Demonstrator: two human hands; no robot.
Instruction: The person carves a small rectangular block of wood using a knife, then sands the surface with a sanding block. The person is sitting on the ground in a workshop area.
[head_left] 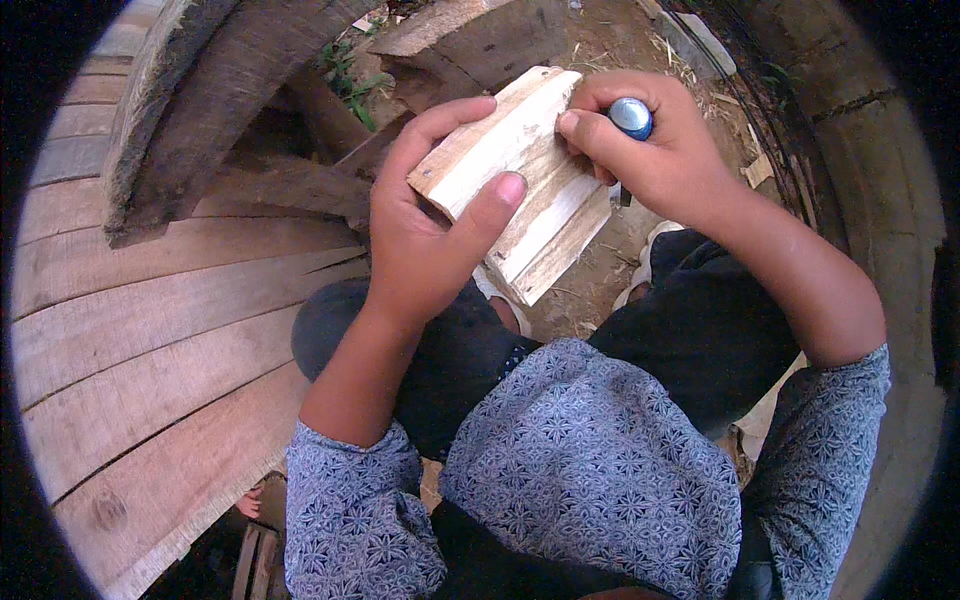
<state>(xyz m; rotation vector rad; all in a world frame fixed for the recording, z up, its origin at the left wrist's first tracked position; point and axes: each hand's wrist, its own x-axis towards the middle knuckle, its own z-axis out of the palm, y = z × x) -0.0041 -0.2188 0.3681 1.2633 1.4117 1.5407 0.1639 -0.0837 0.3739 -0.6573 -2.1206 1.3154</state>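
My left hand (420, 240) grips a small pale wooden block (530, 190), with the thumb on its upper face and the fingers round its far-left edge. The block looks built of slats, and small nail heads show near its ends. It is held tilted above my knees. At the block's right edge, my right hand (665, 155) is closed round a tool with a blue handle (630, 118). The handle's round, silvery end points up at me. A bit of dark metal shows below the fist, but the tool's working end is mostly hidden.
A plank bench (180, 330) lies to my left, with a heavy weathered timber (210, 100) rising over it. Ahead are a rough wooden block (475, 45) and a green plant (355, 85) on dirt ground. A grey wall (880, 200) curves along the right side.
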